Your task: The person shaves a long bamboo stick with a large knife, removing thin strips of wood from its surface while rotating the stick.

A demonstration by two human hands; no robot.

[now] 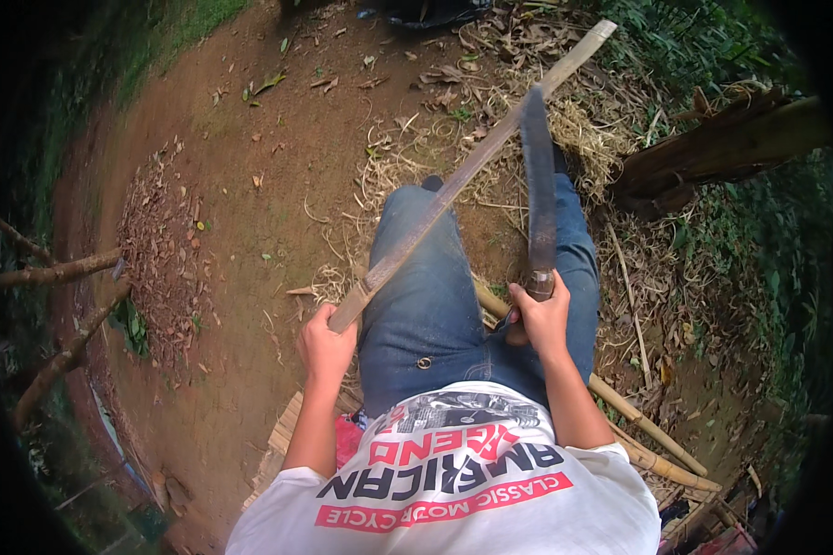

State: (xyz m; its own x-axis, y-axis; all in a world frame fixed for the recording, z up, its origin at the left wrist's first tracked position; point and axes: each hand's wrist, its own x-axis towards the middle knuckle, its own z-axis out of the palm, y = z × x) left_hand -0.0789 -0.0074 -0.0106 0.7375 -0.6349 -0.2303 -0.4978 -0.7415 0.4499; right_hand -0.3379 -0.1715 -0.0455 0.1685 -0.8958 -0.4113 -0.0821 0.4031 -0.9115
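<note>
My left hand [328, 344] is closed round the near end of a long split bamboo strip [453, 185]. The strip slants up and away to the right, over my left thigh, and its far end reaches past my knees. In my right hand [544, 316] is a machete [539, 185], gripped by its dark handle near my lap. Its long dark blade points away from me. The blade's tip overlaps the strip near the far end; whether they touch I cannot tell. Under both lie my legs in blue jeans [426, 287].
Thin bamboo shavings [583, 139] and dry leaves are strewn on the brown dirt around my feet. A thick trunk [722, 153] leans in at the right. Bamboo poles [652, 430] lie beside my right hip. Branches [55, 273] stick in from the left.
</note>
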